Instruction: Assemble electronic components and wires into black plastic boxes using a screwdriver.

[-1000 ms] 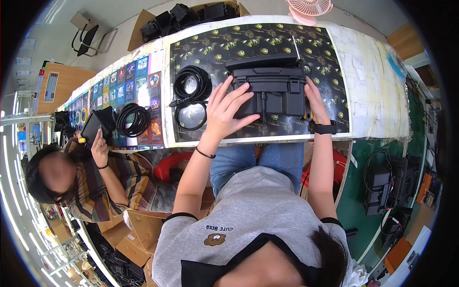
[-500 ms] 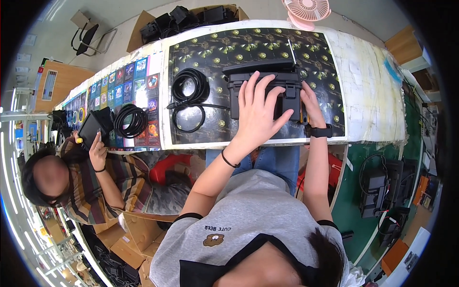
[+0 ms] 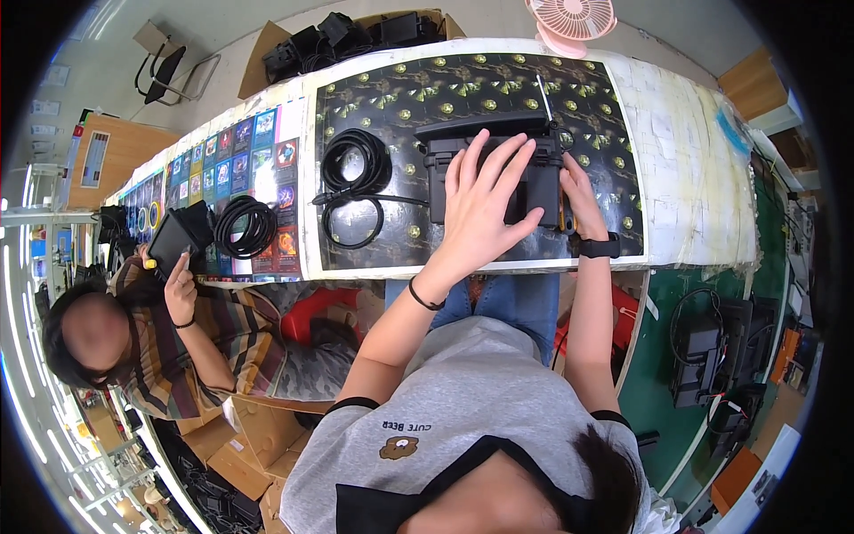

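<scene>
A black plastic box (image 3: 537,191) with latches and a raised lid (image 3: 480,126) lies on the table in front of me. My left hand (image 3: 485,196) rests on its top with fingers spread. Against the box's right side, my right hand (image 3: 580,196) has its fingers bent around the edge, partly hidden. Beside that wrist shows the end of an orange-and-black tool handle (image 3: 567,221). A thin pale rod (image 3: 543,96) sticks out beyond the box's far right corner. To the left, a coiled black cable (image 3: 354,165) runs toward the box.
At my left, a co-worker's hand (image 3: 181,289) touches a black device (image 3: 181,238) beside another coiled cable (image 3: 245,226). A pink fan (image 3: 574,20) stands at the far edge. A carton (image 3: 255,73) holds black units beyond the table. More black units (image 3: 698,343) lie at right on a green surface.
My left hand's fingers have shifted slightly to the right across the box top and straightened. My right hand stays at the box's side. The co-worker's hand has moved slightly.
</scene>
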Motion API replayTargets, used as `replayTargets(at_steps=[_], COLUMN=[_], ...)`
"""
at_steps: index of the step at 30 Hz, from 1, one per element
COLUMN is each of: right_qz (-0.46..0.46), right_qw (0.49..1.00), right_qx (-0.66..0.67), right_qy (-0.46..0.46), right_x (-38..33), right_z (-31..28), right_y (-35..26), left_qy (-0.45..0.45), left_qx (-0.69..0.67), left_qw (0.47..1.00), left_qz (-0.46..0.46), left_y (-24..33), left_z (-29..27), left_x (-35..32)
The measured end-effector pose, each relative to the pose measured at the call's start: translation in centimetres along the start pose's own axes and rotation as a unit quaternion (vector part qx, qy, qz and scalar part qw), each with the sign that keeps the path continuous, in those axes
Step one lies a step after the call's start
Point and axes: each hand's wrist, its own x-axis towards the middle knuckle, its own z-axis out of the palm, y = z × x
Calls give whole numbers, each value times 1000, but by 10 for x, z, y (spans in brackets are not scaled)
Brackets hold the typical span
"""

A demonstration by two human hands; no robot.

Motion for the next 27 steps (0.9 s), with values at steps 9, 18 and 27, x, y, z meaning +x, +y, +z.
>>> replayTargets(at_steps=[9, 18, 27], right_qz=[5, 29, 19], right_qw=[1000, 1000, 999], right_qx=[1, -6, 18], right_qy=[0, 0, 45], right_x=[0, 3, 5], right_z=[-3, -5, 7], right_y=[0, 1, -8], left_qy=[-53, 15, 43], left_qx=[-23, -4, 81], left_qw=[997, 990, 993], left_qz=[52, 142, 74], left_y=[8, 2, 10], left_z=[5, 23, 38], left_x=[9, 5, 11])
